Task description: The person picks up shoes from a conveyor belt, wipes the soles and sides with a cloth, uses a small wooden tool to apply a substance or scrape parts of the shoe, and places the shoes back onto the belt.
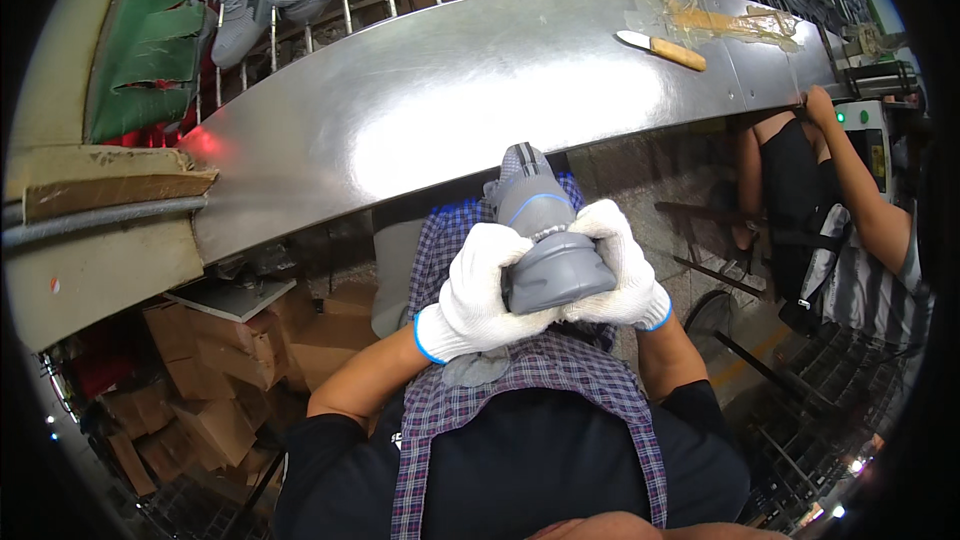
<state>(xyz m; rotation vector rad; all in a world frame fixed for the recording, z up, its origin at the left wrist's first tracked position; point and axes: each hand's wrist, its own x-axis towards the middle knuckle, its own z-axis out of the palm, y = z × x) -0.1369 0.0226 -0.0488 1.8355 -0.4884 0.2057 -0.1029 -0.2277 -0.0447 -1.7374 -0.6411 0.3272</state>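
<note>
Over my lap, just off the near edge of the metal bench, I grip a grey shoe (545, 215) with a thin blue line across it. Its nearer end is a smooth, thick grey part that looks like a sole. My left hand (480, 285), in a white knit glove with a blue cuff, closes on the left side of that part. On the opposite side my right hand (622, 265), gloved alike, has its fingers wrapped round the shoe. Both thumbs press near the line where the thick part meets the rest. The fingertips underneath are hidden.
On the metal bench (440, 70) lies a wooden-handled knife (670, 52). Grey shoes (240, 15) stand on a rack of metal rods beyond. Cardboard boxes (215, 425) pile up at lower left. A co-worker's arm (850, 165) reaches the bench's right end, beside a machine.
</note>
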